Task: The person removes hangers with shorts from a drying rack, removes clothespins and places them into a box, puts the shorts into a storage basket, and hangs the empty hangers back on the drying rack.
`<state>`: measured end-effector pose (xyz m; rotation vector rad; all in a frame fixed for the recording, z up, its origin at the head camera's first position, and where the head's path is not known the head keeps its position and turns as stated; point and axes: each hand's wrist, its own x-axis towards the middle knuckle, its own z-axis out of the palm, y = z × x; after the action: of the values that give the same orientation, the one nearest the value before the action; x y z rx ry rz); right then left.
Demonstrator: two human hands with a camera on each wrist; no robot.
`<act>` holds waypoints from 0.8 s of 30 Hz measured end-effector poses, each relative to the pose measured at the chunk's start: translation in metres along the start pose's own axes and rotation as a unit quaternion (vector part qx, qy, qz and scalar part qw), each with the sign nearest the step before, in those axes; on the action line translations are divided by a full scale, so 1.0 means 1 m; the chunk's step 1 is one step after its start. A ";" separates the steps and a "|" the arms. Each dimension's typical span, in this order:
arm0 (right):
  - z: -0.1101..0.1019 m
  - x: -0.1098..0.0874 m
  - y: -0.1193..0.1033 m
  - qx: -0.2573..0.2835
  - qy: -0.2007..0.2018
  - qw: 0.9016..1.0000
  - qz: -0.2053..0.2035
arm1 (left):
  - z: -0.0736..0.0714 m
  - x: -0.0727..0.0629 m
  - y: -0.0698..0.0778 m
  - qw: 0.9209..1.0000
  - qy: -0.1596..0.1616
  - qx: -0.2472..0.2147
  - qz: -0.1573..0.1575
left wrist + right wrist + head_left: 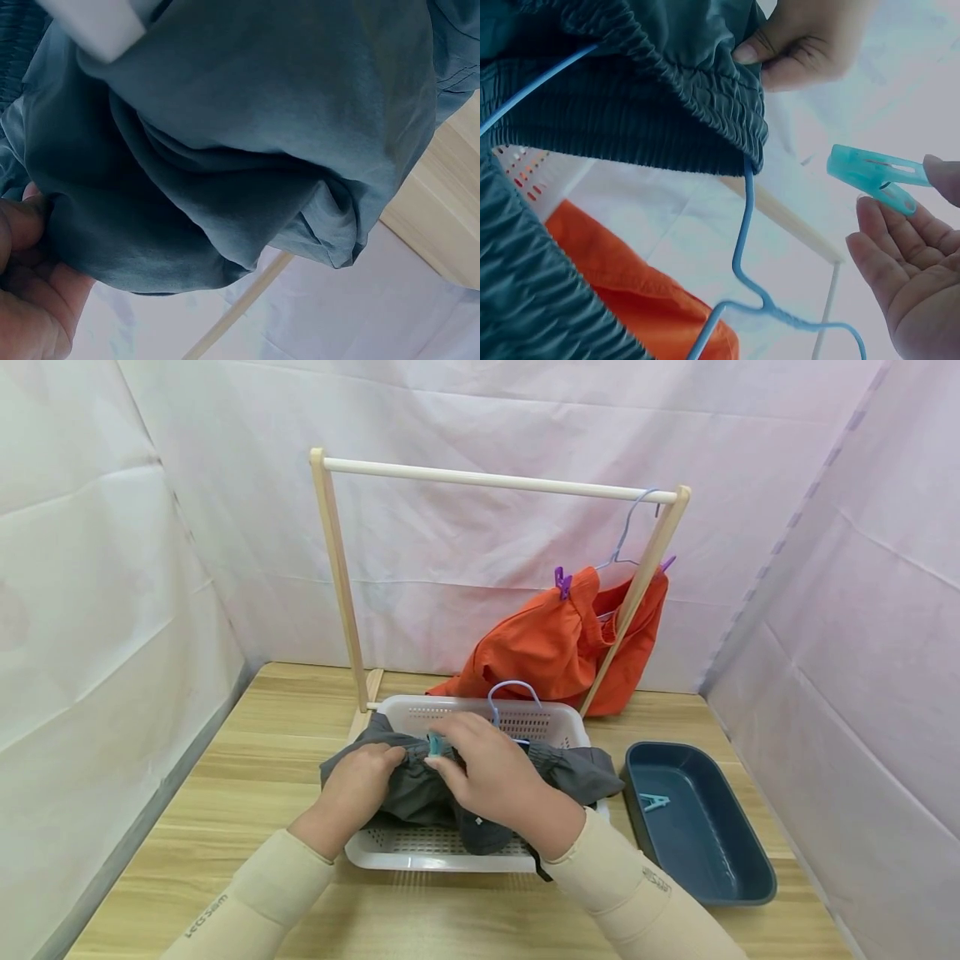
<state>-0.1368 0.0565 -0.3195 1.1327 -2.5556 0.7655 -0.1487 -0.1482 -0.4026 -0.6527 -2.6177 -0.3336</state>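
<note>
Dark grey pants (420,797) with a gathered elastic waistband (697,97) lie bunched over a white plastic basket (420,862). My left hand (362,787) pinches the pants at the left part of the waistband, thumb on the cloth in the right wrist view. A light blue wire hanger (742,232) runs inside the waistband, its hook sticking up above the basket. Between thumb and fingertips my right hand (491,768) pinches a teal clothespin (866,169), held just beside the waistband's corner and apart from the cloth in the right wrist view.
Behind the basket stands a wooden rack with a white rail (487,479). Orange pants (540,639) hang at its right end on another hanger, with purple clothespins (562,583). To the right, a dark blue tub (697,885) holds one more teal clothespin (654,802).
</note>
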 end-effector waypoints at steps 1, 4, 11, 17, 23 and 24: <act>-0.001 -0.002 0.001 0.000 0.000 1.000 -0.003 | 0.000 0.000 0.000 1.000 -0.002 0.000 -0.001; -0.004 -0.009 0.003 -0.001 0.003 1.000 -0.009 | -0.001 0.000 0.001 1.000 -0.005 0.003 -0.003; -0.010 -0.028 0.010 0.000 0.039 0.998 -0.043 | 0.001 0.000 0.001 1.000 -0.003 0.005 -0.005; -0.018 -0.043 0.017 -0.015 0.057 0.997 -0.055 | 0.002 0.001 0.001 1.000 -0.001 0.002 -0.004; -0.027 -0.061 0.024 -0.036 0.058 0.997 -0.044 | 0.002 0.001 0.000 1.000 -0.006 0.003 -0.006; -0.028 -0.064 0.026 -0.039 0.058 0.997 -0.043 | 0.002 0.001 0.000 1.000 -0.008 0.003 -0.007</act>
<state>-0.1132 0.1258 -0.3317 1.1306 -2.4037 0.6853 -0.1500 -0.1472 -0.4043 -0.6366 -2.6384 -0.3261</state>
